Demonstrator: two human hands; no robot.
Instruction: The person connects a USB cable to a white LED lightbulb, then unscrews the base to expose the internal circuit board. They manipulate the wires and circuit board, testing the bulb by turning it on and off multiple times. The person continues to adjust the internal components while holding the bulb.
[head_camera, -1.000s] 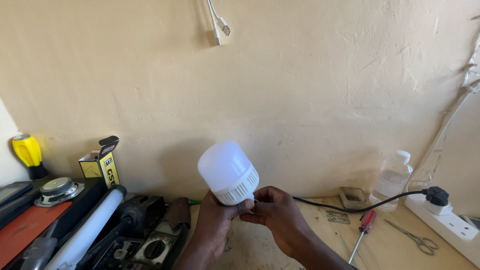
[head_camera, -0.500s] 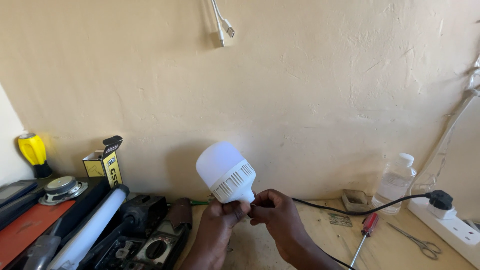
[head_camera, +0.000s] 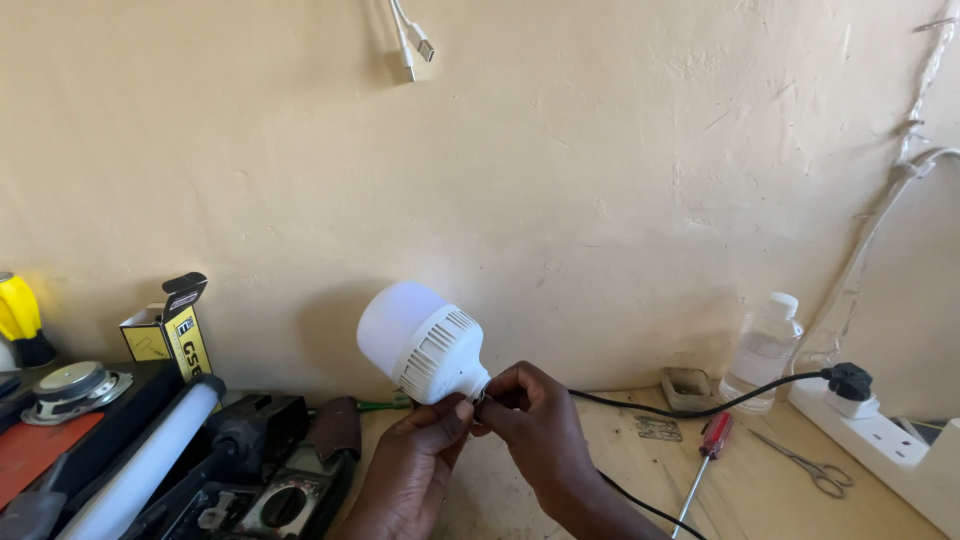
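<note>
White bulb — left hand, right hand both clamped | yellow-black carton far left

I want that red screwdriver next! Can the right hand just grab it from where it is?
Probably yes, but not right away. The screwdriver lies bare on the wooden bench, close beside the right hand with nothing between them. That hand's fingers are busy at the base of the white bulb.

We've got a big white bulb held up off the bench, tilted with its frosted dome up-left and its slotted body narrowing down-right. At its base sits a black cable, trailing right to a plug.
</note>
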